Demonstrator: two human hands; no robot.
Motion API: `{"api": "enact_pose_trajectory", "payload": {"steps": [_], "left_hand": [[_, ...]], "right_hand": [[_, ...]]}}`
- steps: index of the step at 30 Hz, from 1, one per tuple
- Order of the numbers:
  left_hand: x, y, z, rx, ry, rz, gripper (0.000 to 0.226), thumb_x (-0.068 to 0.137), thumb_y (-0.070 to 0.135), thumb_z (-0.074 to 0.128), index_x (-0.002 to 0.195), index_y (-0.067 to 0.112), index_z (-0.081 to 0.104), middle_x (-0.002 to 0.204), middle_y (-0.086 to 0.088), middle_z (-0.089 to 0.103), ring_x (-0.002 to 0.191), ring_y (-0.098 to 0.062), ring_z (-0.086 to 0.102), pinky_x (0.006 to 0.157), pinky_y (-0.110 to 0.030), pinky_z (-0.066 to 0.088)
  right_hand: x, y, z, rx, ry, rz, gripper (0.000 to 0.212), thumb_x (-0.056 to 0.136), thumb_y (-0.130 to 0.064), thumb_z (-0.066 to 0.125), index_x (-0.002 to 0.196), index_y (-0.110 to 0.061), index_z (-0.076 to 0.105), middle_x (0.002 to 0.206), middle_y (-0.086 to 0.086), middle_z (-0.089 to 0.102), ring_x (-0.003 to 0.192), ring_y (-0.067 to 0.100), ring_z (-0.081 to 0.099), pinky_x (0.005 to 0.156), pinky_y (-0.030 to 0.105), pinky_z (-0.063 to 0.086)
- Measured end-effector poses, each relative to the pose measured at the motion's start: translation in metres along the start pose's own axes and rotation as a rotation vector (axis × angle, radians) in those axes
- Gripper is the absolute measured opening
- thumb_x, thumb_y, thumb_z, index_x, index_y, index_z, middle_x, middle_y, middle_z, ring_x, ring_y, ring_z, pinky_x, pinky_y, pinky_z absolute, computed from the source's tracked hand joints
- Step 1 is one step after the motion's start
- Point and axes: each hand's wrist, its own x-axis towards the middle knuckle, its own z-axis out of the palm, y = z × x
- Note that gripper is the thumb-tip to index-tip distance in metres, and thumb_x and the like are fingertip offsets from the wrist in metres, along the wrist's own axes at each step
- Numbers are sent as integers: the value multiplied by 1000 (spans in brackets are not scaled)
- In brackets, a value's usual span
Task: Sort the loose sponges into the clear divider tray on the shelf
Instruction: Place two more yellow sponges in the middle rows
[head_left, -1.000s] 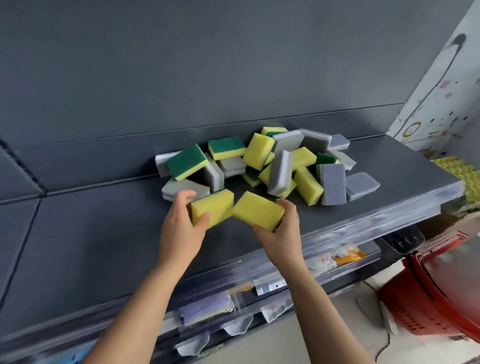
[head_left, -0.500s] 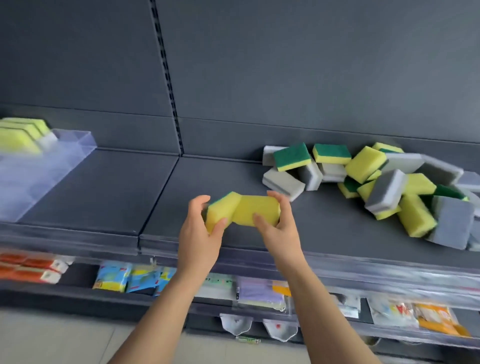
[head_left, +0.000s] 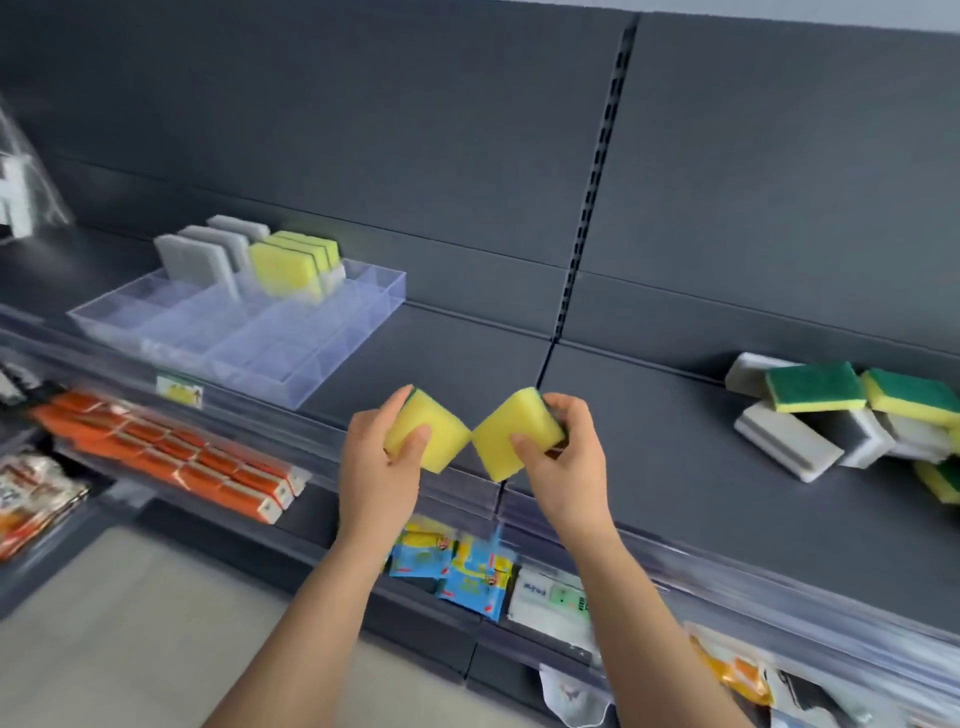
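My left hand (head_left: 382, 470) grips a yellow sponge with a green back (head_left: 428, 434). My right hand (head_left: 569, 462) grips a second yellow sponge (head_left: 511, 434); the two sponges nearly touch at one corner, above the shelf's front edge. The clear divider tray (head_left: 311, 379) stands on the shelf to the left. At its back stand several grey sponges (head_left: 195, 260) upright in one lane and several yellow-green sponges (head_left: 291, 267) in the lane to their right. The pile of loose sponges (head_left: 841, 415) lies at the far right, partly cut off by the frame's edge.
The dark shelf (head_left: 649, 499) has a clear plastic front rail (head_left: 462, 499). Below hang orange packets (head_left: 171, 452) and blue packets (head_left: 457, 566). A clear bag (head_left: 26, 187) hangs at the upper left.
Both hands have carried their sponges leftward along the shelf, away from the pile. The view has swung left, bringing the whole tray into sight. The sponges are held slightly further apart.
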Motion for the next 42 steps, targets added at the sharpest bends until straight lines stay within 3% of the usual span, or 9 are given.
{"api": "enact_pose_trajectory", "payload": {"steps": [3, 7, 12, 16, 21, 27, 31, 36, 42], "left_hand": [[23, -22, -39, -8, -24, -10, 41, 90, 22, 62, 128, 37, 53, 106, 17, 51, 89, 12, 50, 70, -4, 40], [51, -47, -84, -24, 0, -48, 33, 83, 24, 70, 109, 35, 54, 98, 20, 58, 87, -1, 56, 67, -13, 42], [84, -70, -128, -6, 37, -53, 28, 82, 23, 72, 106, 29, 59, 98, 14, 61, 89, -8, 58, 73, -27, 48], [109, -81, -152, 17, 63, -36, 31, 84, 23, 70, 114, 26, 62, 108, 7, 58, 89, -5, 56, 73, -20, 47], [152, -95, -173, 78, 91, 17, 31, 84, 19, 70, 115, 25, 64, 103, 8, 53, 85, 6, 52, 68, -5, 40], [225, -111, -183, 102, 69, 38, 32, 85, 19, 69, 116, 26, 64, 110, 5, 55, 86, -12, 56, 74, -20, 47], [272, -121, -187, 149, 36, 53, 31, 86, 20, 68, 115, 28, 63, 102, 8, 53, 81, -16, 55, 69, -20, 46], [323, -135, -187, 225, -8, 73, 32, 87, 21, 66, 119, 26, 62, 101, 4, 52, 75, -18, 53, 68, -28, 46], [366, -145, -187, 236, -20, 118, 33, 86, 15, 67, 117, 24, 62, 108, 7, 51, 70, -11, 48, 68, -26, 41]], "right_hand": [[2, -13, 46, -13, -20, -19, 38, 84, -13, 68, 110, -33, 51, 96, -22, 56, 77, -6, 52, 64, 9, 42], [5, -24, 102, -9, -29, -20, 38, 85, -13, 67, 114, -34, 54, 96, -23, 55, 81, 0, 53, 71, 16, 43], [12, -38, 158, 27, -53, -28, 38, 82, -13, 70, 111, -32, 53, 99, -23, 57, 82, -6, 54, 65, 5, 43], [27, -48, 194, 50, -84, -36, 32, 80, -14, 74, 101, -29, 55, 93, -17, 60, 80, -4, 55, 63, 6, 44], [57, -58, 241, 38, -124, -75, 35, 79, -15, 74, 93, -40, 54, 91, -18, 61, 79, -2, 57, 62, 7, 44], [114, -66, 296, 31, -124, -115, 35, 78, -14, 74, 98, -37, 56, 98, -13, 61, 82, 4, 58, 71, 21, 49], [150, -69, 326, 7, -134, -120, 37, 79, -15, 74, 96, -39, 53, 94, -18, 60, 84, 4, 58, 70, 18, 47], [194, -68, 353, -49, -168, -83, 33, 81, -19, 73, 104, -33, 54, 96, -3, 63, 84, 14, 59, 69, 20, 47], [234, -72, 373, -168, -135, -103, 35, 81, -19, 73, 110, -24, 56, 94, -4, 60, 79, 16, 59, 74, 30, 51]]}}
